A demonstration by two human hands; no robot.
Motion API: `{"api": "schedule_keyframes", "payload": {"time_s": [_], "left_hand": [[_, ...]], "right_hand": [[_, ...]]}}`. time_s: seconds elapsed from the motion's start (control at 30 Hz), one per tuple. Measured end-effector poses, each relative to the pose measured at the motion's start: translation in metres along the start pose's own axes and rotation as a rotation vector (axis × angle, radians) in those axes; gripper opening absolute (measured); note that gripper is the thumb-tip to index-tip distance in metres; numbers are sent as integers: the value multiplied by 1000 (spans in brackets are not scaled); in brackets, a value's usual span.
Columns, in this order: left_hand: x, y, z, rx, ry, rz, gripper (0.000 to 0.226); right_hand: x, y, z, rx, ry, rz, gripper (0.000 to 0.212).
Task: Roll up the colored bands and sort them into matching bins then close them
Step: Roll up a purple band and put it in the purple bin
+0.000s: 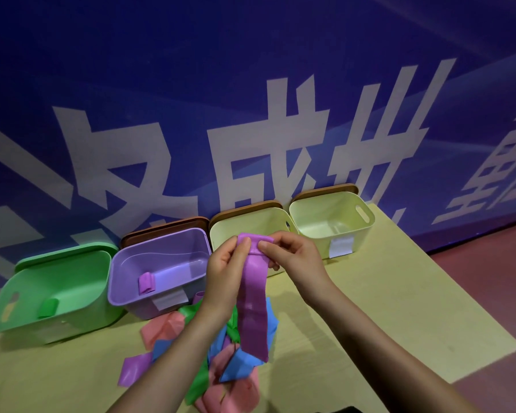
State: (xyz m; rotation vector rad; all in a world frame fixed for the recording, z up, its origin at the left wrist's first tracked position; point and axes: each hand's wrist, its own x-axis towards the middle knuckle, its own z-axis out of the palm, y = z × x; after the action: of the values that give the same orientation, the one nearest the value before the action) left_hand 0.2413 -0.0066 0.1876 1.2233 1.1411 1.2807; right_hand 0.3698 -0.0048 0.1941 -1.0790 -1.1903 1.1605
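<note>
A purple band [253, 308] hangs between my hands, its top end folded over. My left hand [225, 272] pinches the fold from the left and my right hand [292, 257] pinches it from the right. Below lies a pile of loose bands [221, 365] in pink, blue, green and purple. The purple bin [125, 296] holds one rolled purple band [146, 282]. The green bin [81, 311] holds one rolled green band [48, 307]. Two pale yellow bins [236, 231] [331, 216] stand to the right.
All the bins stand open in a row along the blue wall, with lids [164, 228] leaning behind them. The yellow table [399, 308] ends at the right, where red floor [489, 263] shows.
</note>
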Motion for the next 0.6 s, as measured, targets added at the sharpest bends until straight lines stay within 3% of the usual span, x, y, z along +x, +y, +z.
{"api": "schedule_keyframes", "payload": {"time_s": [0.07, 0.13, 0.3, 0.47, 0.6], "left_hand": [[2, 0, -1, -191, -13, -219, 25], [1, -1, -3, -272, -29, -324, 46], [0, -1, -7, -296, -57, -335, 20], [1, -4, -11, -378, -36, -379, 30], [-3, -2, -14, -356, -86, -378, 36]], "right_hand": [[1, -1, 2, -44, 35, -38, 15], [2, 1, 1, -93, 73, -101, 18], [1, 6, -7, -391, 65, -414, 25], [3, 7, -16, -657, -130, -603, 31], [5, 5, -28, -806, -230, -638, 26]]}}
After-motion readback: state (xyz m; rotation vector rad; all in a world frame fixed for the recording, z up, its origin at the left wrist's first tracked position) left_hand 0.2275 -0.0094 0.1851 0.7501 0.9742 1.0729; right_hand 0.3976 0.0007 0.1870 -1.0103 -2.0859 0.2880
